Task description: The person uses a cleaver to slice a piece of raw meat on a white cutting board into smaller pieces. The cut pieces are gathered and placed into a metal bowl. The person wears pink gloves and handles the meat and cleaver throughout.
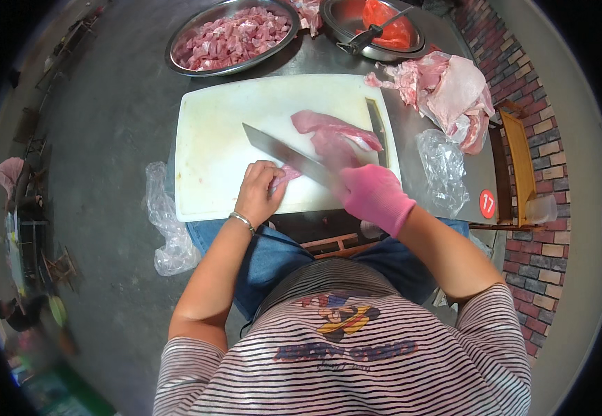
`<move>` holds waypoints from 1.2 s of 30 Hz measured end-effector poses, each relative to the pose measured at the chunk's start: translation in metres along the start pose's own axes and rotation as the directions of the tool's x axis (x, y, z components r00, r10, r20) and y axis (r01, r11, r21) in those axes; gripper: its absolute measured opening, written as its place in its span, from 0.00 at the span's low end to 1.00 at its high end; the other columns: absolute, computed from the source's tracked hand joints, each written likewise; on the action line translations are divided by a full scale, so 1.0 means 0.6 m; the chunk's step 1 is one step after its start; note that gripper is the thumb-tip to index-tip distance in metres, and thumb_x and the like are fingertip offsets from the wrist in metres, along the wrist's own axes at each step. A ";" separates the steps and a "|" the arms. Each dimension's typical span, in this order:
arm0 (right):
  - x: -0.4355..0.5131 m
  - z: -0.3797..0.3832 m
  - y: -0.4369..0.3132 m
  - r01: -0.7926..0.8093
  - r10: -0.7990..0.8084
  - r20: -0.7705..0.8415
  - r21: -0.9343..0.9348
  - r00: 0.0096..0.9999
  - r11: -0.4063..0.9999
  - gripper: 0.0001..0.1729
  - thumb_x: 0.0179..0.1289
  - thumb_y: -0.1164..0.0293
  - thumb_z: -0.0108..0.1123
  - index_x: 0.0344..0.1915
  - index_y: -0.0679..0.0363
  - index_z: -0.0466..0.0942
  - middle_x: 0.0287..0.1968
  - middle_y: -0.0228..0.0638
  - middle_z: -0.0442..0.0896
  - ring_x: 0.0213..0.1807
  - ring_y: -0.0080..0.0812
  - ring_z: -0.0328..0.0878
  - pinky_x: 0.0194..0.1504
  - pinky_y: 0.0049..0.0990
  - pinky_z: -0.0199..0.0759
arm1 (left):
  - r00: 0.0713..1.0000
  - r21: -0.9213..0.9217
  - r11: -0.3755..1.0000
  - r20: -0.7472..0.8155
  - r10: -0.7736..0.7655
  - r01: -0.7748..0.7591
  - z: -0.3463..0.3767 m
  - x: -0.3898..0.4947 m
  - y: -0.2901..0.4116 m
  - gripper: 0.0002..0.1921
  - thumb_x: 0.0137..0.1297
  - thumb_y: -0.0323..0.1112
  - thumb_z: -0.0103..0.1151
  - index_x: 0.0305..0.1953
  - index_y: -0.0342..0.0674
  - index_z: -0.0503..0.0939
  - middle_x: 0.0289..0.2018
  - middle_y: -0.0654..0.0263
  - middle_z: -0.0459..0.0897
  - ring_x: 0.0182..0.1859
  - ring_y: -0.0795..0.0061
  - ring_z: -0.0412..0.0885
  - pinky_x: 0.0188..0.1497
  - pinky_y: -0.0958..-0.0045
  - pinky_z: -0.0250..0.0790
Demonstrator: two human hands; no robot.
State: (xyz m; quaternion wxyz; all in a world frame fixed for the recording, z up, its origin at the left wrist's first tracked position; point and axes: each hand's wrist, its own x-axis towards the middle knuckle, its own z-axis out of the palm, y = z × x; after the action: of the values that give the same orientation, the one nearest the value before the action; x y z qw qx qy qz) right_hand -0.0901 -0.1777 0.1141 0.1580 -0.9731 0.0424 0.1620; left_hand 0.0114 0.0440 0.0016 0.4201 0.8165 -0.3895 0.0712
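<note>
My right hand point(372, 196), in a pink knit glove, grips a broad kitchen knife point(285, 155). Its blade slants up and left over a white plastic cutting board point(217, 130). Near the board's front edge, my bare left hand point(260, 188) pinches a small strip of raw meat point(289, 174); the fingers partly cover it. The blade is just right of this strip, and whether they touch I cannot tell. Larger pieces of raw meat point(332, 130) lie on the board's right side, beyond the knife. The knife's handle is hidden inside the glove.
A metal bowl of cut meat point(233, 39) stands at the back left. Behind the board, a black-handled tool point(360, 40) rests across another metal bowl point(340, 23) holding a red plastic bag point(389, 28). A large raw cut point(457, 91) and clear plastic bag point(442, 166) lie right.
</note>
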 end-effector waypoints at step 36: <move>0.112 0.018 -0.032 0.068 -0.078 -0.118 -0.082 0.990 0.994 0.13 0.61 0.67 0.56 0.41 0.59 0.84 0.36 0.48 0.86 0.38 0.48 0.86 0.38 0.46 0.78 | 1.000 -0.020 0.999 0.006 0.024 -0.024 0.049 0.035 0.012 0.11 0.52 0.24 0.66 0.38 0.36 0.80 0.43 0.57 0.81 0.47 0.54 0.78 0.51 0.62 0.73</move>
State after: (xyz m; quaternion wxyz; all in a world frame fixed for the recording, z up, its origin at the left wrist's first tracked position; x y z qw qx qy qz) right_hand -0.0271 -0.1582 0.0879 0.1230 -0.9875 0.0099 0.0982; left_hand 0.0149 0.0077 -0.0034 0.4263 0.8076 -0.4014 0.0699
